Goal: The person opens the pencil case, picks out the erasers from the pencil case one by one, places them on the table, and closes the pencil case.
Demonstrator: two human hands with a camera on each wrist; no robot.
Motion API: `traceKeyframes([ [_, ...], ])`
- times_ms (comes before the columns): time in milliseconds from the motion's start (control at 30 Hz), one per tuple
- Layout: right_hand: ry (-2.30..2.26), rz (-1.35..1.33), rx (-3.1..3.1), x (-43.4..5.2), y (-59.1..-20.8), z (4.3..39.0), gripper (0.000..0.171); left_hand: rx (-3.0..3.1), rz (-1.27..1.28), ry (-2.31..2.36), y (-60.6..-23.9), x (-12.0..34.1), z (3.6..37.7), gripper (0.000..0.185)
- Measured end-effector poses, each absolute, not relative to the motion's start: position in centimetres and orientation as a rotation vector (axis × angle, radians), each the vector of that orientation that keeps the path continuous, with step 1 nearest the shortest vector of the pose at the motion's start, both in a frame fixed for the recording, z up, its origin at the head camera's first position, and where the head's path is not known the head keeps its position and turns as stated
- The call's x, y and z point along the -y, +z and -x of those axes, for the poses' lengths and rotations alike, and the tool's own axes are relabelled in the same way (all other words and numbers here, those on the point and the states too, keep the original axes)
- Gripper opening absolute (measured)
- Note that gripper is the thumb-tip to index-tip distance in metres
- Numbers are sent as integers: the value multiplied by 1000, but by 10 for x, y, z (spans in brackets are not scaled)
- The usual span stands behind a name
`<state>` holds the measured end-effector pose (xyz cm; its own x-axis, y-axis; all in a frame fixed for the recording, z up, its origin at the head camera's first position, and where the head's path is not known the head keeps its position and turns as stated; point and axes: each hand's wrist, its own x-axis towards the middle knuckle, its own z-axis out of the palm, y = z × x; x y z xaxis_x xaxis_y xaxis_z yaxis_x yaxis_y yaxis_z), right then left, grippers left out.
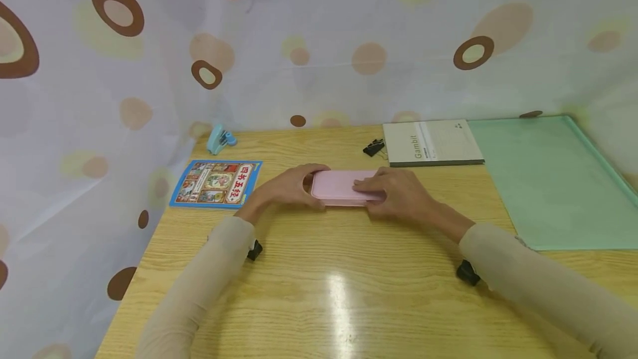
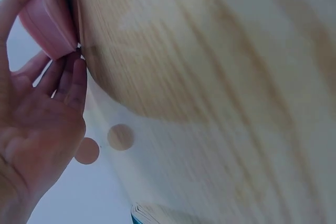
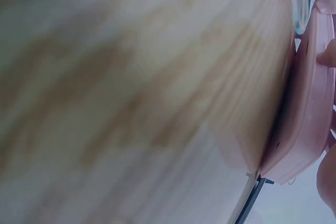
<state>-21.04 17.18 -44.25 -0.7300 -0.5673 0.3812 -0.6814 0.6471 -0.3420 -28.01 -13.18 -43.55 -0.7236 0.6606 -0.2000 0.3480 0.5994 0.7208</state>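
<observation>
Both hands (image 1: 286, 187) gripping pink case (image 1: 341, 186)

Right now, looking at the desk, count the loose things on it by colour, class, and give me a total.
Pink: 1, the pencil case, held by left hand and right hand
Blue: 2, picture book, stapler
Black: 1, binder clip
Grey-white: 1, notebook
Green: 1, mat
Total: 6

The box (image 1: 344, 186) is looking pink. The table (image 1: 319, 292) is showing yellow wood stripes. The mat (image 1: 553, 181) is looking light green. The curtain (image 1: 319, 37) is showing white with brown, tan and yellow spots. The stapler (image 1: 220, 138) is looking blue.
</observation>
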Motion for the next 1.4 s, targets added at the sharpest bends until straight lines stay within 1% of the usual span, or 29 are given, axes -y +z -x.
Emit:
traceKeyframes([
  [333, 557, -1159, 2471, -171, -441, 213, 40, -2286, -775, 1014, -434, 136, 283, 89],
  [567, 434, -1313, 2231, -168, -440, 218, 35, -2308, -803, 994, -432, 135, 285, 90],
  [667, 435, -1332, 2258, -168, -437, 218, 34, -2353, -828, 957, -432, 134, 286, 92],
  [767, 451, -1301, 2417, -172, -434, 215, 37, -2390, -887, 912, -435, 133, 287, 95],
  [900, 453, -1269, 2663, -185, -432, 213, 53, -2384, -939, 895, -439, 131, 287, 95],
  [1033, 538, -1187, 2877, -205, -432, 212, 62, -2366, -927, 912, -439, 128, 285, 95],
  [1167, 843, -927, 3036, -221, -425, 216, 57, -2319, -917, 942, -438, 128, 283, 99],
  [1267, 1084, -758, 3039, -227, -417, 222, 47, -2281, -918, 965, -438, 127, 282, 104],
  [1400, 1292, -684, 2969, -232, -412, 233, 43, -2292, -921, 963, -439, 127, 278, 107],
])
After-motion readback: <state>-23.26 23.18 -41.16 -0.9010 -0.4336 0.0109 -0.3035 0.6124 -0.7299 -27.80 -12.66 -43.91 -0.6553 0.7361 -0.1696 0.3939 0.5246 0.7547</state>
